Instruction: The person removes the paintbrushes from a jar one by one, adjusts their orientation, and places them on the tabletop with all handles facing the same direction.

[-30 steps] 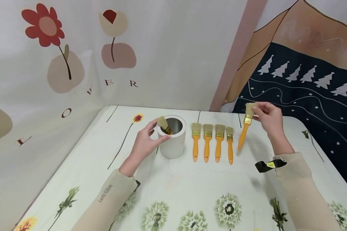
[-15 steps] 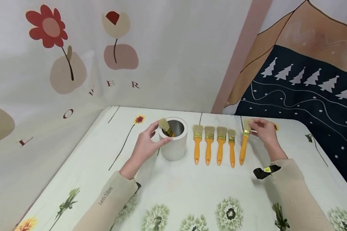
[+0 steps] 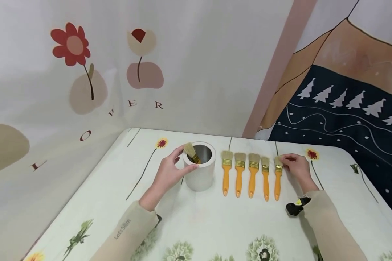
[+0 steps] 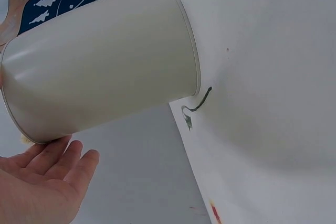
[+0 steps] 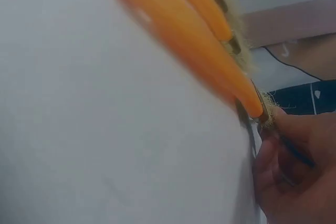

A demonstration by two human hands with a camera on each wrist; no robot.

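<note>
A white cylindrical can [image 3: 200, 177] with a metallic inside stands upright on the table. My left hand [image 3: 168, 174] holds its upper rim from the left, thumb at the front and fingers at the far side. Inside the can a paintbrush [image 3: 190, 150] leans left, bristles up, its handle hidden. In the left wrist view the fingers [image 4: 58, 166] touch the can's rim. My right hand [image 3: 297, 167] pinches the bristles of the rightmost paintbrush [image 3: 277, 181], which lies at the end of a row. The right wrist view shows its orange handle [image 5: 189, 45] close up.
Several more orange-handled paintbrushes lie side by side between the can and my right hand, such as the leftmost brush [image 3: 226, 177]. The flower-print tablecloth [image 3: 196, 224] covers the table. A printed curtain [image 3: 196, 72] hangs behind the table's back edge.
My right hand has brought its paintbrush down and left, and the brush now lies beside the row. My left hand stays at the can. The head view has tilted up a little.
</note>
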